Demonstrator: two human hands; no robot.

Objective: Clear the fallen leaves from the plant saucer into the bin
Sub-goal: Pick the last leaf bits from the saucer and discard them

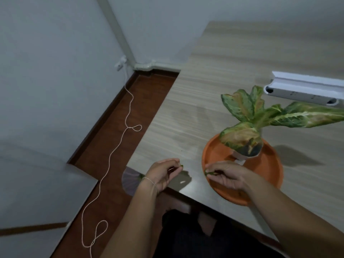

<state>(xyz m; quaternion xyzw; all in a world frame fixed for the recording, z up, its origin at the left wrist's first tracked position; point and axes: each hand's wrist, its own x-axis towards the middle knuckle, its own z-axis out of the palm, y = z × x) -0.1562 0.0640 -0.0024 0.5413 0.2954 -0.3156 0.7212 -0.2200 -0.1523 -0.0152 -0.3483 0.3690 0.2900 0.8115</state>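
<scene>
Pale grey walls meet in the upper left of the frame, above a strip of dark red-brown floor (119, 164) where a thin white cord (111, 155) trails down in loops from a wall socket (120, 64). We see a light wood-grain table (214, 75) filling the right side, with a white power strip (301, 90) at the right edge. An orange saucer (268, 174) sits at the lower right of the table, and a plant (260, 114) with mottled green and tan leaves stands in its far half. Our right hand (229, 175) rests over the saucer's near left rim, fingertips pinched together on a small green leaf (208, 172). Our left hand (162, 174) hovers over the table's near corner, just left of the saucer, thumb and forefinger closed on a second green scrap (181, 166); a thin band circles that wrist. Below the table corner, at lower centre, we glimpse a pale, rounded bin (130, 181) on the floor, mostly hidden by the left forearm and the table.
</scene>
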